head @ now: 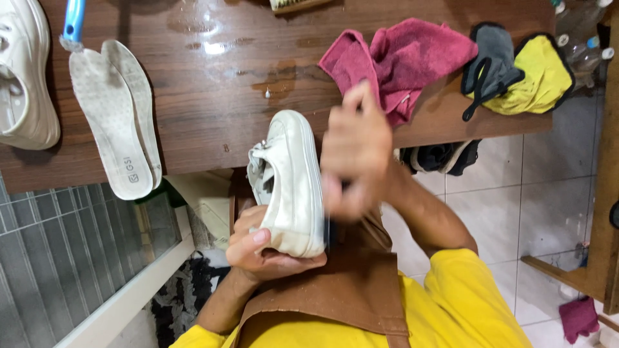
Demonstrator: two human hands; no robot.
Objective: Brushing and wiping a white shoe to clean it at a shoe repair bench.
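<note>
My left hand point(261, 248) grips a white sneaker point(293, 180) at one end and holds it on its side above my brown apron point(348, 283). The sole edge faces my right hand point(354, 161). That hand is blurred with motion and presses against the sneaker's sole edge. Its fingers are closed around a small dark tool point(329, 231), of which only a tip shows; I cannot tell what kind it is.
On the wet wooden table point(213, 84) lie two white insoles point(113, 122), another white shoe point(22, 77), a blue-handled brush point(74, 22), a pink cloth point(406, 58) and a grey and yellow cloth point(522, 71). Dark shoes point(442, 158) sit under it. Plastic bottles point(580, 38) stand at the far right.
</note>
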